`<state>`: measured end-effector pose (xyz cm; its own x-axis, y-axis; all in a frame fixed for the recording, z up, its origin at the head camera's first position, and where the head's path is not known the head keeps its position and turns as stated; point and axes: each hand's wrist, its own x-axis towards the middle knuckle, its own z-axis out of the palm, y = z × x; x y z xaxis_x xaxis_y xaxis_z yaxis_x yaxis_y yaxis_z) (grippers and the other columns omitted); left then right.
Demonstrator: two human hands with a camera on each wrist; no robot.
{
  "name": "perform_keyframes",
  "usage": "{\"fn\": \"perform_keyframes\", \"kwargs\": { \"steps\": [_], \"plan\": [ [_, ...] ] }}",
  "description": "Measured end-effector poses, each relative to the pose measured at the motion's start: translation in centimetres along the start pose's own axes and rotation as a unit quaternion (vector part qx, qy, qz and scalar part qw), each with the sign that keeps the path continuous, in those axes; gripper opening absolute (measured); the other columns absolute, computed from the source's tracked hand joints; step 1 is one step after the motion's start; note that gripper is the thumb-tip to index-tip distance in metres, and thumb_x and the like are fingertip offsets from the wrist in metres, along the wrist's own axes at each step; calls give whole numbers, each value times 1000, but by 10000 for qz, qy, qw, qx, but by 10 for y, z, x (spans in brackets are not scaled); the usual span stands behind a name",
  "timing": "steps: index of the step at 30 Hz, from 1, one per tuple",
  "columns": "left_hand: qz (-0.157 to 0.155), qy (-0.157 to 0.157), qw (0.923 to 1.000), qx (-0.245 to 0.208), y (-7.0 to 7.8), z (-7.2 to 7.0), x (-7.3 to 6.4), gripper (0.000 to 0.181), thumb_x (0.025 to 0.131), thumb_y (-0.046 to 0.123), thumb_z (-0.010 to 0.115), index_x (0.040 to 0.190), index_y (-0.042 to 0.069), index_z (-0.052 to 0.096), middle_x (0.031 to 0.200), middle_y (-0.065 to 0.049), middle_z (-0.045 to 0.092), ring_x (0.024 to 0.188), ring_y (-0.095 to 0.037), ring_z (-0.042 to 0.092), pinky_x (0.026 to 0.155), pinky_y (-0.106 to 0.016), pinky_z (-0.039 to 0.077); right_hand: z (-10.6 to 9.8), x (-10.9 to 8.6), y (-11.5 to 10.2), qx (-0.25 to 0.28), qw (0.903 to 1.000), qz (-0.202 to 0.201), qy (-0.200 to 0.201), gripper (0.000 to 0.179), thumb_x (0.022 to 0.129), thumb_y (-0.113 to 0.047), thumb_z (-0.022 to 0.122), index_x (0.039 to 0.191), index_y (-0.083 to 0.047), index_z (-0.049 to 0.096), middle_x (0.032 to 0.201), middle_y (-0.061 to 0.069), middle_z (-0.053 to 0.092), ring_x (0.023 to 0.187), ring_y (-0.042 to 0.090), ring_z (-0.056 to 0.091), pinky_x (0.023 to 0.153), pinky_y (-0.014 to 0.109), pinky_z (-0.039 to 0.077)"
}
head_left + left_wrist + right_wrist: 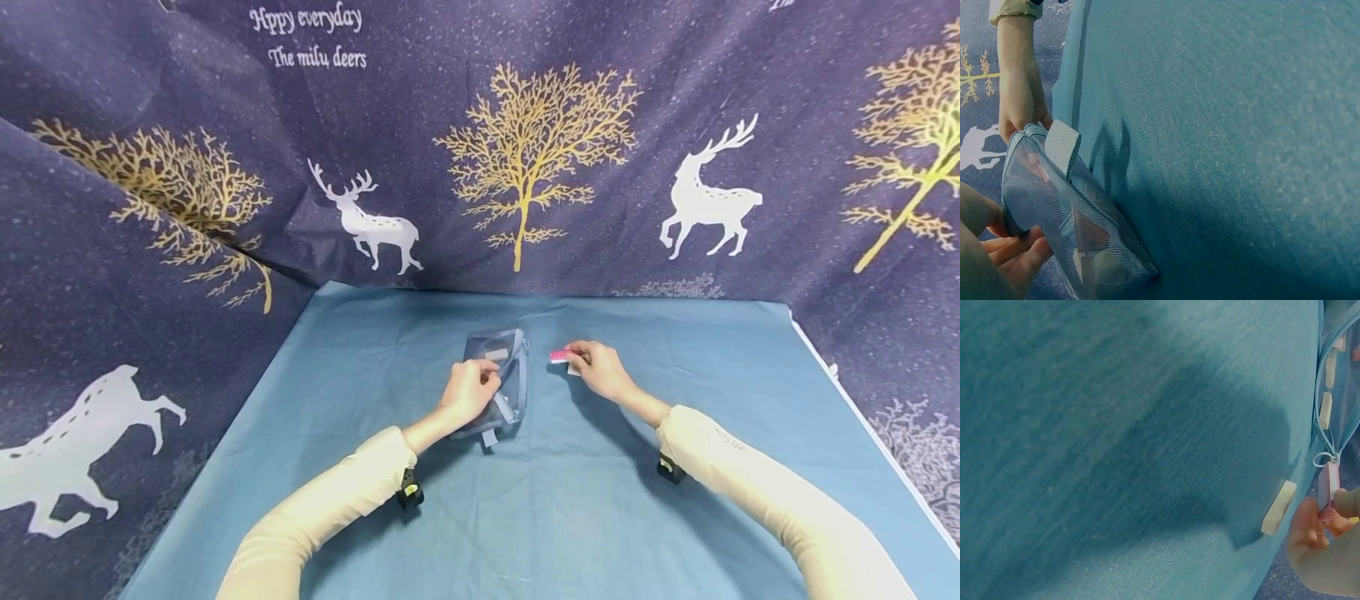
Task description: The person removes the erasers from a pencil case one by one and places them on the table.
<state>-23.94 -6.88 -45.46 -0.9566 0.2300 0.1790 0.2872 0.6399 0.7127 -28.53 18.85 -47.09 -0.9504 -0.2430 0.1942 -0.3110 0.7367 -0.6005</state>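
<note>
A blue-grey mesh zipper pouch [517, 383] lies on the cloth with its zipper side open. My left hand [472, 387] pinches its near-left edge between thumb and fingers. Several small pale blocks [1326, 410] show inside the pouch in the right wrist view. Just right of the pouch, my right hand [600, 369] holds a small pink-and-white block [560, 356] between thumb and fingertips. Below that hand, a white block [1279, 508] rests on the cloth. A pale fabric tab [1062, 149] sticks out from the pouch's end.
A blue cloth [600, 517] covers the table. Behind it and along the sides hangs a dark curtain [585, 242] printed with deer and trees. Each forearm wears a small black camera [409, 492] under a cream sleeve [337, 479].
</note>
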Motion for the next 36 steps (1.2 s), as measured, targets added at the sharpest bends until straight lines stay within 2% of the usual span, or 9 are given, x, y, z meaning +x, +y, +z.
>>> {"fn": "perform_keyframes", "kwargs": {
  "steps": [4, 10, 14, 16, 21, 29, 36],
  "plan": [
    [-31, -36, 10000, -16, 0, -1, 1, 30, 84, 10, 50, 109, 4, 66, 85, -4, 71, 49, -4, 52, 50, -19, 42, -1, 1, 2, -91, 9999, 117, 11, 27, 91, -20, 54, 111, -4, 64, 87, 12, 66, 53, 12, 46, 50, 25, 37],
    [-19, -26, 10000, -27, 0, -2, 1, 30, 84, 12, 52, 109, 4, 66, 86, -4, 71, 57, -4, 58, 55, -20, 46, -2, 0, 3, -199, 9996, 138, 149, 28, 90, -20, 55, 111, -4, 65, 104, 17, 66, 72, 20, 58, 62, 30, 43],
    [25, 20, 10000, -16, -1, -2, 1, 30, 84, 12, 52, 109, 4, 66, 86, -4, 71, 64, -6, 62, 59, -21, 48, -3, -2, 4, -142, 9995, 200, 216, 29, 90, -19, 56, 112, -2, 65, 107, 19, 66, 86, 29, 64, 68, 38, 49],
    [55, 20, 10000, -11, -2, -1, 0, 30, 84, 12, 51, 109, 4, 66, 86, -4, 71, 62, -6, 61, 58, -21, 48, -4, -3, 4, -76, 9993, 300, 226, 29, 90, -18, 56, 112, -1, 64, 107, 20, 65, 88, 31, 64, 67, 38, 50],
    [94, 73, 9999, 32, -3, 1, -1, 29, 84, 12, 51, 107, 4, 67, 86, -5, 71, 62, -6, 61, 58, -21, 48, -6, -5, 6, -50, 9987, 460, 205, 29, 89, -17, 56, 112, 0, 64, 106, 20, 66, 80, 28, 64, 59, 30, 47],
    [86, 112, 9998, 107, -2, 1, -1, 29, 83, 11, 52, 107, 4, 67, 86, -5, 71, 66, -8, 63, 59, -22, 49, -9, -4, 11, -199, 9973, 618, 335, 29, 90, -15, 55, 112, 2, 63, 105, 24, 65, 81, 32, 65, 57, 33, 49],
    [86, 138, 9997, 176, -2, 2, -1, 29, 83, 11, 52, 106, 3, 67, 85, -4, 71, 70, -10, 64, 64, -24, 51, -11, -4, 16, -341, 9953, 837, 341, 31, 90, -17, 55, 113, 1, 63, 108, 22, 64, 93, 36, 62, 71, 43, 50]
  ]
}}
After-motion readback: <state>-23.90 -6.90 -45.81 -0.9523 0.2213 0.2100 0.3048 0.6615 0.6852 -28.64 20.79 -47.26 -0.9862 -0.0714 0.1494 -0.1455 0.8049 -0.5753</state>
